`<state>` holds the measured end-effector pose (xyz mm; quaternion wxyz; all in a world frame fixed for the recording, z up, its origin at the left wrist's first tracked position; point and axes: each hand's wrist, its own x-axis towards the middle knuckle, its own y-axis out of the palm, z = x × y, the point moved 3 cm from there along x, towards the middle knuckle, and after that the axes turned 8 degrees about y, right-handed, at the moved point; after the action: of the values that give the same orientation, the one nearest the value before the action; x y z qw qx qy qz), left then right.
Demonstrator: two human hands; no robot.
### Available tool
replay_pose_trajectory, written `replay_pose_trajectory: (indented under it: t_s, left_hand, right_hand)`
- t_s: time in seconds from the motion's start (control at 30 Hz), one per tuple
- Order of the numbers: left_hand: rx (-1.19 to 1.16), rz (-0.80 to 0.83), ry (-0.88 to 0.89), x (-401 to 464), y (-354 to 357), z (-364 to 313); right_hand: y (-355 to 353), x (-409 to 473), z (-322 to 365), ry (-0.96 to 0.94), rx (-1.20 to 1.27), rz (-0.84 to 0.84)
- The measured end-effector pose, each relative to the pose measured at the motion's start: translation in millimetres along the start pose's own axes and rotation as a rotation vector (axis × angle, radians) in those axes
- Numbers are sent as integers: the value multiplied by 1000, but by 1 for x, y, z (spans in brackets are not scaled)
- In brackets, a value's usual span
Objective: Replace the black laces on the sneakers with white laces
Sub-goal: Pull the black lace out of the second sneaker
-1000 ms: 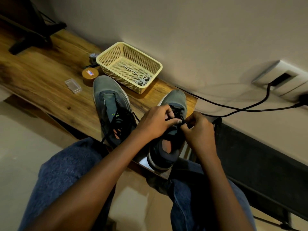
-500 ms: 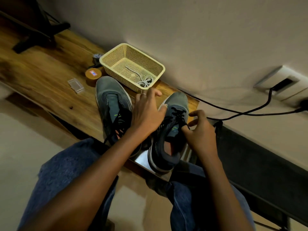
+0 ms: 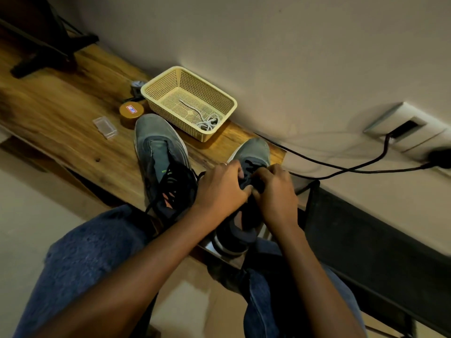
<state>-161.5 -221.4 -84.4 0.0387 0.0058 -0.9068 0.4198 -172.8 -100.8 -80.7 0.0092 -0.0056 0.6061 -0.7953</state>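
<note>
Access around the sneakers: crowded right, open left.

Wall [image 3: 305, 57] and basket [image 3: 170, 76] closed off the rear; left sneaker [image 3: 158, 152], tape roll [image 3: 131, 113] and clear box [image 3: 105, 126] lay left. Beyond them bare table [image 3: 53, 111] gave free passage. Cable [image 3: 341, 167] crossed on the right.

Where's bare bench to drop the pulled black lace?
Bare wood left of the clear box, up to the black stand. Crowded elsewhere: tin, basket and both sneakers bunch together, hands over the right one.
</note>
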Motion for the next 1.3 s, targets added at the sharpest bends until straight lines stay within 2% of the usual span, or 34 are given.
replay_pose_trajectory:
  t_s: [0.2, 0.37, 0.43, 0.5, 0.57, 0.9, 1.0, 1.1, 1.17, 1.3]
  left_hand:
    - [30, -79, 18, -3, -3, -3]
    - [26, -101, 33, -2, -3, -3]
    - [7, -93, 31, -3, -3, -2]
    - [-5, -69, 43, -4, -1, -3]
    - [5, -46, 47, -4, 2, -5]
    - [-18, -49, 28, -3, -1, -5]
    - [-24, -45, 13, -3, -1, -6]
    - [-47, -54, -4, -3, -3, -3]
    - [-53, -51, -3, -3, -3, -1]
    - [-33, -52, 25, -3, -1, -4]
  right_hand:
    - [-3, 5, -3, 26, 69, -128]
    - [-13, 9, -25, 315, 415, -327]
    - [-15, 14, -31, 292, 402, -259]
    - [-10, 12, -22, 170, 347, -119]
    - [-4, 8, -9, 62, 262, -55]
    - [-3, 4, -3, 14, -89, -54]
    - [-8, 4, -6, 80, -17, -159]
    - [-22, 4, -20, 298, 218, -282]
    - [-22, 5, -22, 309, 221, -223]
    - [-11, 4, -5, 166, 137, -60]
